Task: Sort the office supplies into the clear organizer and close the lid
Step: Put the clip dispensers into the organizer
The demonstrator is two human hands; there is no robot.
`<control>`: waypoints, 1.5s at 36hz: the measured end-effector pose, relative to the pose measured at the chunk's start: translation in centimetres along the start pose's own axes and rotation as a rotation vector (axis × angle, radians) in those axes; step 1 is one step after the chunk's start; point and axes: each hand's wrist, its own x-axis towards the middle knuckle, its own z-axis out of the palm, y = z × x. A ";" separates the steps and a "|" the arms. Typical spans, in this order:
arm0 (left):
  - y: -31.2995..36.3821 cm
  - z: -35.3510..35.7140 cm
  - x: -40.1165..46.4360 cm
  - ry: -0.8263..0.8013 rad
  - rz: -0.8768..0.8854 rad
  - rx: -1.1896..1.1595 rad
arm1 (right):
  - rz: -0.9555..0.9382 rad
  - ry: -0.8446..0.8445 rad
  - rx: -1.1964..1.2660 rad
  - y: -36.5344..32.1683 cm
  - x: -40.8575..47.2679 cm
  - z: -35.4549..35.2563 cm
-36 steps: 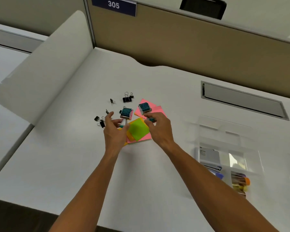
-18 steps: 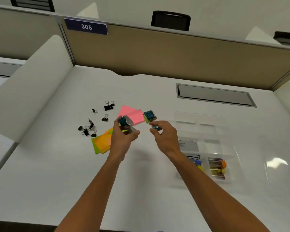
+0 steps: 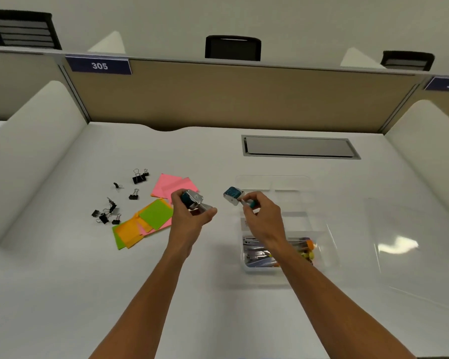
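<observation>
Both hands are raised above the white desk (image 3: 62,281), each holding one small teal and silver object (apparently a stamp or tape roller; the exact kind cannot be told). The left hand (image 3: 192,216) has its fingers curled round the left roller (image 3: 191,198), thumb out toward the right, above the near edge of the pink notes. The right hand (image 3: 262,218) pinches the right roller (image 3: 233,195) by its short teal handle between thumb and fingertips, with the head of the object pointing up and to the left. The two rollers are apart, with a clear gap between them.

The clear organizer (image 3: 319,255) sits on the desk to the right, under and beyond the right hand. Its near compartments hold a grey box and a bundle of coloured items (image 3: 307,251); the right forearm hides part of these. The lid (image 3: 412,255) is open and lies flat on the desk to the right of the organizer, catching a bright reflection.

Still loose on the desk, left of the hands:
- pink sticky notes (image 3: 166,185), farthest back;
- green and orange sticky notes (image 3: 140,226), overlapping in a loose spread nearer the person;
- black binder clips (image 3: 106,213), scattered in a near cluster, with a few more (image 3: 139,177) farther back.

A grey cable hatch (image 3: 298,147) is set into the desk at the rear. The tan partition (image 3: 231,99) behind carries a sign reading 305 (image 3: 99,65).
</observation>
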 end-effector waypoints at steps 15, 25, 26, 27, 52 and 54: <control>-0.2 6.6 -1.2 -0.039 -0.067 -0.078 | 0.128 0.038 -0.131 6.3 0.7 -8.4; 0.0 11.5 -2.0 -0.142 -0.115 0.032 | 0.169 0.003 -0.249 10.4 1.2 -11.6; 0.1 11.9 -2.0 -0.152 -0.111 0.046 | 0.160 -0.014 -0.285 10.6 1.3 -11.8; 0.1 12.3 -1.9 -0.160 -0.114 0.060 | 0.148 -0.040 -0.328 10.8 1.3 -12.0; -0.7 18.9 -1.0 -0.177 -0.328 0.432 | -0.053 -0.429 -0.976 13.4 4.7 -13.2; -0.8 19.3 -1.0 -0.168 -0.337 0.427 | -0.051 -0.458 -0.950 13.4 4.8 -13.3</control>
